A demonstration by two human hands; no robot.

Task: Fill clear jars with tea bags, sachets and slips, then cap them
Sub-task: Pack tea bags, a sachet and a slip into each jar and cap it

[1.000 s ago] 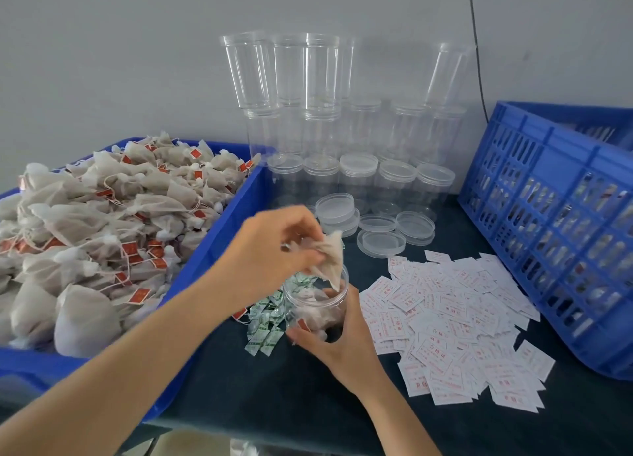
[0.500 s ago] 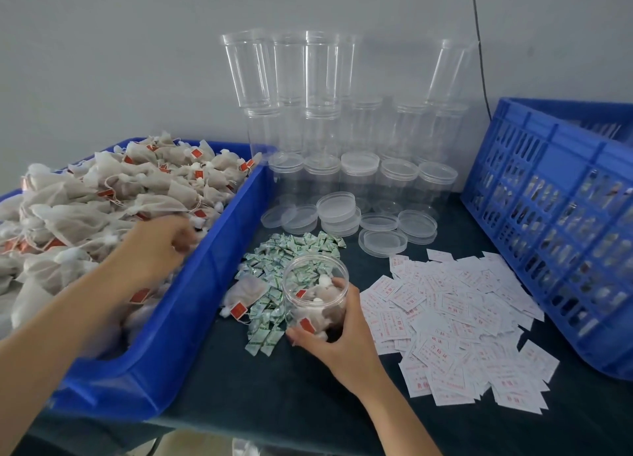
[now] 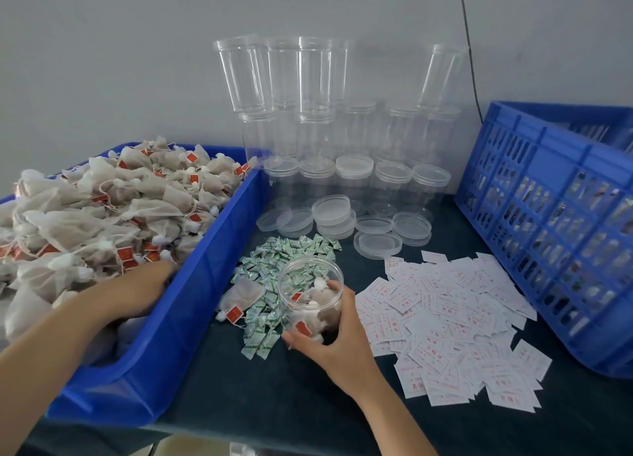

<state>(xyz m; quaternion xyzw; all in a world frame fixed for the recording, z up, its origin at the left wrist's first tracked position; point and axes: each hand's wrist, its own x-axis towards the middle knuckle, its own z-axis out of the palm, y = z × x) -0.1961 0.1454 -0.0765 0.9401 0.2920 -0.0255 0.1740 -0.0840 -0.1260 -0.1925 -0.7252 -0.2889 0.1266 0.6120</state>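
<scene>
A person's right hand (image 3: 330, 342) wraps around a clear jar (image 3: 308, 284) standing open on the dark table (image 3: 274, 397), thumb at its near base and fingers curled round its right side. Several red-tagged tea bags already lie inside. The left hand (image 3: 132, 294) reaches into the near corner of a blue tray (image 3: 191, 311) on the left, its fingers laid against the heap of tea bags (image 3: 102, 212) that fills the tray; blur hides whether it pinches one. Just left of the jar, a loose tea bag (image 3: 241, 293) lies on a spread of small green-and-white sachets (image 3: 291, 253), which touches the jar's foot and runs on behind it. To the right of the jar, white slips (image 3: 445, 322) printed in red are scattered over the table. Beyond the sachets sit loose clear lids (image 3: 332, 212), some stacked. Behind them is a row of capped empty jars (image 3: 352, 178), with more clear jars (image 3: 308, 75) piled above against the grey wall (image 3: 102, 61). A blue slatted crate (image 3: 548, 222) stands at the table's right edge, and a thin black cable (image 3: 466, 44) runs down the wall behind it.
</scene>
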